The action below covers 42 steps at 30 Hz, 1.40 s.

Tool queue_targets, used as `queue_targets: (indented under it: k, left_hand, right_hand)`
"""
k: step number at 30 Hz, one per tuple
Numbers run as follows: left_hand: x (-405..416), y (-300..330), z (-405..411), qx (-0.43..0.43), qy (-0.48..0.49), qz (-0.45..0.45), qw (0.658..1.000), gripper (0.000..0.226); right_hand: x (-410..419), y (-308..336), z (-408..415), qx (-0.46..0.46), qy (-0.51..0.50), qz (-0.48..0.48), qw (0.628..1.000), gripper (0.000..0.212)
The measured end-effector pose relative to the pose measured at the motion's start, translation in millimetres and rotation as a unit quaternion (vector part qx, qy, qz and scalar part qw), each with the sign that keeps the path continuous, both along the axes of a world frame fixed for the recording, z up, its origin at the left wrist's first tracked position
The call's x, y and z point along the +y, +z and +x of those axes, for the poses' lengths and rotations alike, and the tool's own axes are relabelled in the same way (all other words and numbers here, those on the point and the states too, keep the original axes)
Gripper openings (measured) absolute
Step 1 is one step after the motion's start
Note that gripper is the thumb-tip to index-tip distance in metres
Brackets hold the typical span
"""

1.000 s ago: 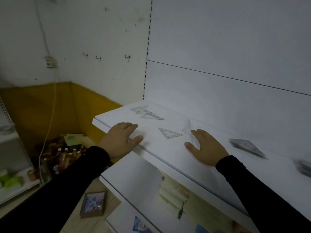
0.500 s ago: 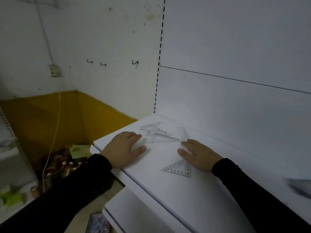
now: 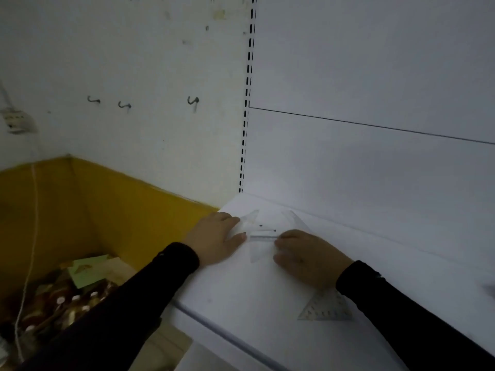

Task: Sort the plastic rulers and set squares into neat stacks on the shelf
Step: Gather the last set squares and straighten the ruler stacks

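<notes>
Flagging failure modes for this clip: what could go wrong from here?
1. The clear pieces between the left hand and right hand barely show against the white shelf; one could get missed.
2. The set square lies beside the right sleeve, which might drag it.

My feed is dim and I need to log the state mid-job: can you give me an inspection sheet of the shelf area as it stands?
Surface: white shelf board, at the left end of the unit, against a white back panel.
Job's things: clear plastic set squares and rulers bunched at the back corner; one clear set square with printed markings lies apart, nearer the front.
Clutter: nothing seen on the shelf.
Hands: left hand and right hand both rest on the bunch; grip unclear.
Cables: white cord hanging down the yellow wall.
Surroundings: capped bottles and green paper below left; three dark wall hooks.
</notes>
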<state>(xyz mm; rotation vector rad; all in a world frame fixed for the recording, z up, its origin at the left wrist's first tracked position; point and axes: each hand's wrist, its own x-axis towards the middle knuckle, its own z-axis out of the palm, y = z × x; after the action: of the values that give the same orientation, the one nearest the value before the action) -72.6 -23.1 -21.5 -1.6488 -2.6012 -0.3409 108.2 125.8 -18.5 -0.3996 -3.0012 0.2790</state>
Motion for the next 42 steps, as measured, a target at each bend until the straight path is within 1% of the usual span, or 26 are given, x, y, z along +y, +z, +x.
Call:
queue_targets:
  k: [2,3,8,10,13,15,17,21,25,28,30,32,34,36,39,42]
  left_hand:
    - [3,2,-11,-0.007,-0.007,-0.005,1.0,0.059]
    - [5,2,-17,-0.009,-0.014,-0.003,1.0,0.055]
    - [14,-8,-41,-0.008,-0.021,-0.035,0.999,0.055]
    - [12,-10,-51,-0.015,-0.021,-0.053,0.998,0.049]
    - [3,-6,-65,-0.067,-0.033,-0.054,0.996,0.038]
    - [-4,-2,-75,-0.087,-0.047,-0.062,0.993,0.039]
    - [-12,0,-85,-0.102,-0.056,-0.062,0.991,0.045]
    - [-22,1,-100,-0.137,-0.064,-0.064,0.986,0.052]
    - [-20,-2,-106,-0.154,-0.063,-0.072,0.983,0.069]
    - [-17,-1,-100,-0.143,-0.059,-0.086,0.984,0.059]
    - [-17,-1,-98,-0.138,-0.062,-0.078,0.985,0.051]
    - [-18,-1,-99,-0.139,-0.07,-0.072,0.985,0.046]
    - [-18,1,-100,-0.132,-0.069,-0.075,0.986,0.047]
    - [-18,6,-99,-0.123,-0.058,-0.072,0.988,0.047]
    - [-15,9,-97,-0.124,-0.041,-0.067,0.989,0.041]
    - [-14,10,-97,-0.143,-0.029,-0.059,0.987,0.045]
  right_hand:
    - [-11,2,-9,-0.003,0.0,-0.002,1.0,0.042]
    - [-16,1,-13,0.006,-0.003,-0.002,1.0,0.04]
    - [-32,-5,-22,0.043,-0.021,0.0,0.999,0.038]
    - [-36,-6,-27,0.046,-0.034,-0.003,0.998,0.037]
    - [-41,-6,-37,0.058,-0.054,-0.01,0.997,0.033]
    - [-46,-3,-45,0.063,-0.061,-0.017,0.996,0.029]
    - [-52,1,-55,0.062,-0.071,-0.029,0.995,0.027]
    - [-54,1,-68,0.047,-0.104,-0.053,0.992,0.033]
    - [-47,1,-76,0.012,-0.132,-0.07,0.989,0.036]
    - [-44,2,-81,-0.012,-0.145,-0.089,0.985,0.035]
    - [-42,1,-82,-0.014,-0.15,-0.099,0.984,0.035]
    - [-42,1,-80,0.006,-0.146,-0.11,0.983,0.033]
    - [-43,0,-77,0.028,-0.136,-0.128,0.982,0.032]
    - [-44,0,-76,0.04,-0.127,-0.136,0.982,0.027]
    - [-41,1,-75,0.051,-0.116,-0.107,0.986,0.022]
    - [-37,-1,-73,0.046,-0.104,-0.038,0.993,0.035]
